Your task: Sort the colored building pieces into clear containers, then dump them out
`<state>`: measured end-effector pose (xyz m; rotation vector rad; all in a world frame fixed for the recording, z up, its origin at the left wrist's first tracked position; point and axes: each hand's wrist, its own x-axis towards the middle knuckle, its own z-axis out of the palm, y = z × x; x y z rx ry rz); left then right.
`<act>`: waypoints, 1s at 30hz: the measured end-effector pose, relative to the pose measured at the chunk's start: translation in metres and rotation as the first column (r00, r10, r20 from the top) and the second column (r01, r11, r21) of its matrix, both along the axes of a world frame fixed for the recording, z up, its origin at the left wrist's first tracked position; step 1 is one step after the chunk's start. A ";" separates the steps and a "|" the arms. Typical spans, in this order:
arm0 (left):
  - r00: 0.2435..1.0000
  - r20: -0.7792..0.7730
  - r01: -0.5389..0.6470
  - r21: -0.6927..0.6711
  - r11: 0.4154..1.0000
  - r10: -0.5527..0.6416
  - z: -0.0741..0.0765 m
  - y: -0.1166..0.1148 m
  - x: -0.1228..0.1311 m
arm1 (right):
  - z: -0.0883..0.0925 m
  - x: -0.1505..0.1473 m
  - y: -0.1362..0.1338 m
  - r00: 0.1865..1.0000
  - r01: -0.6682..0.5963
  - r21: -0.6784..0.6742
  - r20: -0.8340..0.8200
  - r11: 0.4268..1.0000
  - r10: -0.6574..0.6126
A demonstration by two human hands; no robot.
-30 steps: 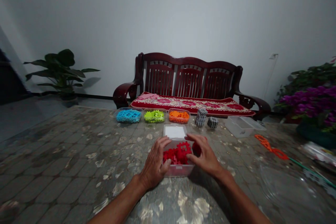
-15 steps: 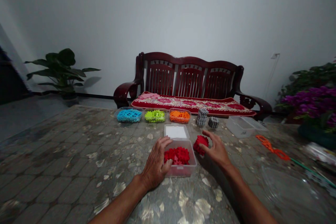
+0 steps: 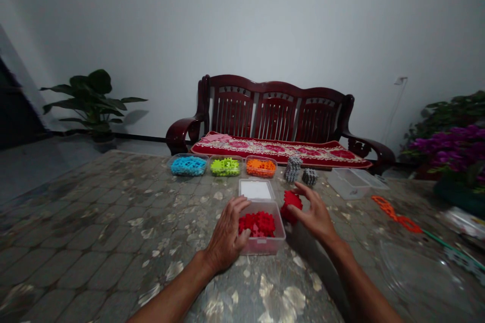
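Observation:
My left hand (image 3: 226, 234) rests against the left side of a clear plastic box (image 3: 261, 246) that holds several red interlocking pieces (image 3: 257, 223); its fingers curl round the box's rim. My right hand (image 3: 313, 213) grips a clump of joined red pieces (image 3: 291, 205) just right of the box, above the table. The box's white lid (image 3: 255, 190) lies flat right behind it.
Boxes of blue (image 3: 187, 165), green (image 3: 225, 166) and orange pieces (image 3: 259, 167) line the table's far side, with two grey stacks (image 3: 300, 171) and an empty clear box (image 3: 345, 182). An orange chain (image 3: 395, 212) lies at the right. A wooden bench (image 3: 276, 122) stands beyond.
My right hand has lifted the red clump out of the box and carried it to the right, then slightly further from me. My left hand stays on the box.

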<state>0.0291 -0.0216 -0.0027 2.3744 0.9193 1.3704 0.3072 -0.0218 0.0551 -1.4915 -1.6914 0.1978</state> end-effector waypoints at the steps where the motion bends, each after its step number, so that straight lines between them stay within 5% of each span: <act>1: 1.000 0.001 -0.003 -0.001 1.000 0.004 0.000 0.000 0.000 | 0.006 -0.006 -0.003 0.999 -0.051 0.006 -0.008 0.999 0.051; 6: 1.000 -0.007 -0.016 0.006 1.000 0.016 -0.002 0.000 0.001 | 0.022 -0.046 -0.014 0.942 -0.315 -0.003 0.118 0.949 0.313; 12: 1.000 0.005 -0.022 0.018 1.000 0.022 -0.002 0.000 0.002 | 0.016 -0.069 -0.002 0.874 -0.448 -0.012 0.203 0.894 0.441; 16: 1.000 0.003 -0.023 0.008 1.000 0.023 -0.003 0.000 0.001 | 0.011 -0.050 0.008 0.954 -0.295 0.061 0.070 0.953 0.291; 19: 1.000 -0.004 -0.021 0.005 1.000 0.021 -0.003 0.001 0.001 | 0.011 -0.022 0.012 0.994 -0.109 -0.012 0.008 0.994 0.109; 25: 1.000 -0.024 -0.020 -0.004 1.000 0.020 0.001 0.000 0.001 | 0.015 0.019 0.012 0.980 -0.016 -0.232 0.188 0.973 0.061; 30: 1.000 -0.013 -0.023 -0.023 0.999 0.023 0.002 -0.002 0.001 | 0.012 0.022 0.011 0.942 0.065 -0.267 0.336 0.961 0.030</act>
